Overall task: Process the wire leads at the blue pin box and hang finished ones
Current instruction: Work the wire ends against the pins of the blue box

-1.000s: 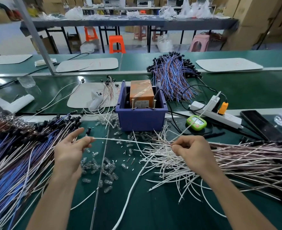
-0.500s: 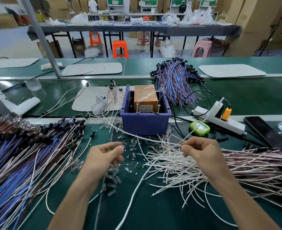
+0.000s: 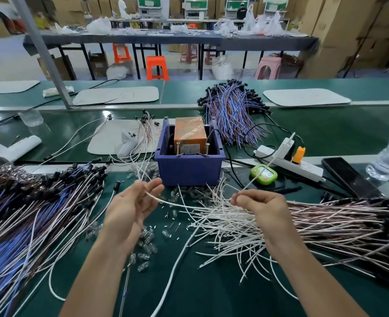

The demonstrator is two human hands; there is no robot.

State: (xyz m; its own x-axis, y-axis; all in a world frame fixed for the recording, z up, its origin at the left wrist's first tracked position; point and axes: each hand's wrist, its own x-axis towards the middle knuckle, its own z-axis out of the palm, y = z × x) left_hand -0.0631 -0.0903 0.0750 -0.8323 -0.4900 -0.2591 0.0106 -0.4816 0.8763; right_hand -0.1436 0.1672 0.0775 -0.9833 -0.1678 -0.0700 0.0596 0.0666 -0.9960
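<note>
**One white lead stretched between both hands in front of the pin box**

Head view: The left hand (image 3: 131, 209) is raised palm-inward just above the desk (image 3: 202, 294), its fingers curled round one end of a white wire lead (image 3: 177, 204). The lead runs toward 3 o'clock to the right hand (image 3: 262, 211), which is clenched and pinches it between thumb and forefinger. The lead's far end pokes out of that fist toward 1 o'clock.

The blue pin box (image 3: 189, 172) stands at 12 o'clock from the hands, near them but not touched. An orange-wrapped block (image 3: 190, 131) sits in it, and two upright pins (image 3: 178, 148) rise at its front wall.

Beneath the right hand lies a loose heap of white leads (image 3: 230, 234), merging at 3 o'clock into a bundle of brownish leads (image 3: 337, 223). At 9 o'clock a large spread of blue and white leads with black caps (image 3: 28, 213) covers the desk. Small clear sleeves (image 3: 146, 245) are scattered below the left wrist. At 2 o'clock from the box are a green timer (image 3: 264, 173) and a white power strip (image 3: 303, 167).
</note>
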